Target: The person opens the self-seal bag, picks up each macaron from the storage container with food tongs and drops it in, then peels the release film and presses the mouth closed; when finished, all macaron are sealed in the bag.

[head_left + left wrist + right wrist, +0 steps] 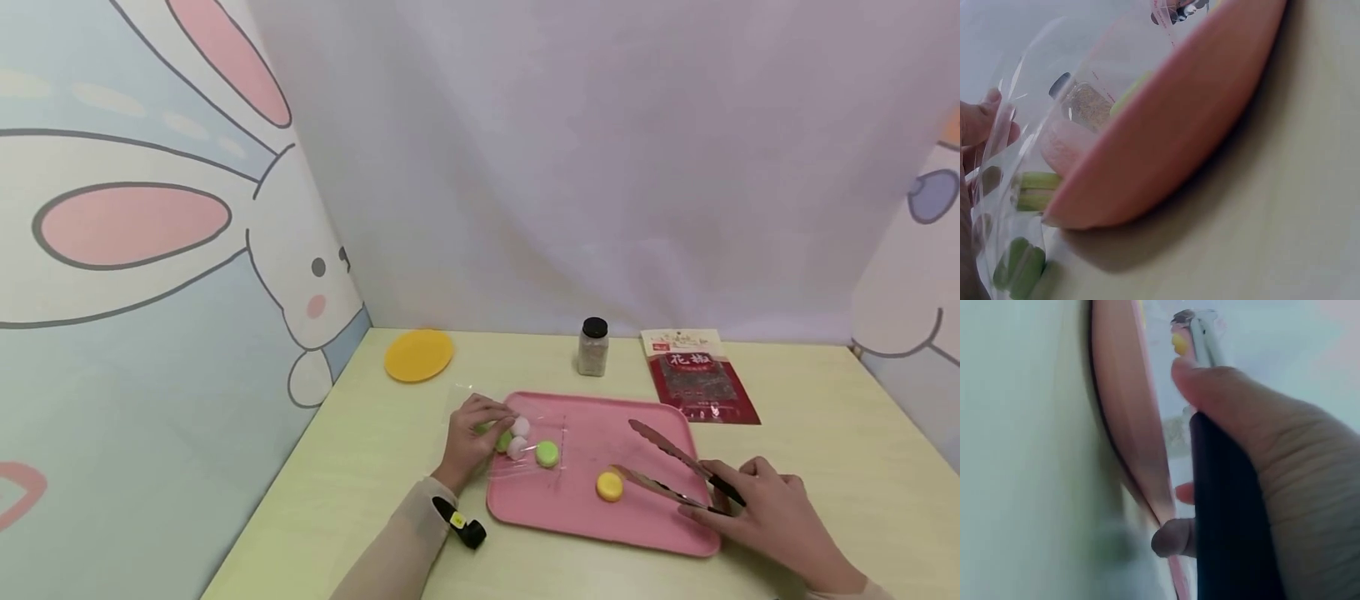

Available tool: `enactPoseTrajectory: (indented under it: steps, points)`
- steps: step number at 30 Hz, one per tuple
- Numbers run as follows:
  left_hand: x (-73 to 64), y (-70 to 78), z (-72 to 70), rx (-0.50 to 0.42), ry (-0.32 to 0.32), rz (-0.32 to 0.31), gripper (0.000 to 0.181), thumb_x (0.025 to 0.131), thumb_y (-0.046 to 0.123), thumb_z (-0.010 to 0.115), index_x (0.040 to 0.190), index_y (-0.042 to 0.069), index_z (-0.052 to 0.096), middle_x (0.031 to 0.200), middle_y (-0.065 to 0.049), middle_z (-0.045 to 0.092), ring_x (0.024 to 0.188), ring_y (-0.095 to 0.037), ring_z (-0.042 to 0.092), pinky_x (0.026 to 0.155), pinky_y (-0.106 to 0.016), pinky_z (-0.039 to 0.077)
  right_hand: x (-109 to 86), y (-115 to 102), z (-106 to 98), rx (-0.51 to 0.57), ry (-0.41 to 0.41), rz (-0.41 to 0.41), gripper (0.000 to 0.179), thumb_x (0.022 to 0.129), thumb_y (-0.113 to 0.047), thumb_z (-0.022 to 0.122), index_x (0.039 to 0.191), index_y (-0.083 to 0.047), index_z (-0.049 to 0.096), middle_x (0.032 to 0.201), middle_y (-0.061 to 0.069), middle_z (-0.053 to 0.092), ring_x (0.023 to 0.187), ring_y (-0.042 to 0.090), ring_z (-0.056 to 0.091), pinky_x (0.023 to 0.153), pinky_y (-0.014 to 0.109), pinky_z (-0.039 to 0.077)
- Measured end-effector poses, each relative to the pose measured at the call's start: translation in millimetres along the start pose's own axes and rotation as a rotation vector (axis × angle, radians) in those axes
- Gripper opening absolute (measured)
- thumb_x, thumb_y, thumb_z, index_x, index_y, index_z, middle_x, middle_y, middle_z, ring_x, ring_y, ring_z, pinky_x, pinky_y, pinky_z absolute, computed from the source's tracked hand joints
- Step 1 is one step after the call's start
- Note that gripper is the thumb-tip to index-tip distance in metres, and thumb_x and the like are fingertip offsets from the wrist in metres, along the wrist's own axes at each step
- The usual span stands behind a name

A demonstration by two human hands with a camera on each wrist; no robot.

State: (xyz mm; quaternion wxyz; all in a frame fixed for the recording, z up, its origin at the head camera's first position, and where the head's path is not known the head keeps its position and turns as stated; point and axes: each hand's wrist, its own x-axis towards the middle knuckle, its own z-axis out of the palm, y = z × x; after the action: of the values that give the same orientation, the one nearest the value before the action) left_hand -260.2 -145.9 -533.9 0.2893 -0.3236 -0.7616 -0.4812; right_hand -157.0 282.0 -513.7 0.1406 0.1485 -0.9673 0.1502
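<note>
My left hand pinches a clear plastic bag at the left end of the pink tray. Green and pale pink macarons show through the film beside its fingers. A light green macaron appears near the bag's right edge. Black-handled metal tongs are gripped by my right hand over the tray's right side. Their arms stand spread, with the lower tip close beside a yellow macaron. In the right wrist view, the thumb lies along the dark handle.
An orange-yellow plate lies at the table's back left. Behind the tray stands a black-lidded jar, with a red and white spice packet flat to its right. A pale curtain closes off the back, and rabbit-print panels flank the table.
</note>
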Motion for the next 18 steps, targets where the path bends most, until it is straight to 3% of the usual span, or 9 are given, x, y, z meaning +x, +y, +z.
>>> enactPoseTrajectory:
  steps: [5,11,14,18]
  points:
    - [-1.2,2.6,-0.8,-0.003,-0.007,-0.004,0.007,0.089,0.010,0.078,0.095,0.011,0.080,0.094,0.000,0.075,0.090,-0.018,0.064,0.083,-0.029,0.052,-2.9,-3.1,2.2,0.031,-0.073,0.002,0.072,0.069,-0.067,0.081,0.120,-0.018,0.069,0.071,-0.006,0.042,0.066,0.011,0.039,0.060,0.034,0.031]
    - [0.9,3.8,0.3,0.007,0.005,0.032,0.009,0.084,0.001,0.080,0.091,0.007,0.079,0.090,-0.005,0.075,0.086,-0.023,0.064,0.080,-0.030,0.052,-4.6,-3.3,0.2,0.062,-0.119,0.030,0.069,0.070,-0.070,0.079,0.119,-0.022,0.067,0.069,-0.009,0.038,0.061,0.007,0.035,0.054,0.026,0.026]
    - [4.2,7.1,0.2,0.010,0.005,0.044,0.011,0.081,-0.004,0.080,0.090,0.003,0.079,0.089,-0.009,0.075,0.085,-0.026,0.064,0.079,-0.031,0.053,-4.9,-2.2,-1.1,0.087,-0.106,-0.014,0.067,0.070,-0.068,0.081,0.118,-0.024,0.066,0.070,-0.014,0.039,0.063,0.003,0.036,0.055,0.026,0.028]
    - [10.2,22.4,-3.5,-0.005,0.002,0.038,0.012,0.079,-0.009,0.079,0.089,-0.001,0.078,0.088,-0.012,0.074,0.084,-0.028,0.064,0.078,-0.032,0.053,-6.5,-0.5,-1.9,0.127,-0.123,-0.079,0.062,0.069,-0.068,0.081,0.115,-0.029,0.067,0.069,-0.020,0.038,0.064,-0.002,0.036,0.055,0.024,0.029]
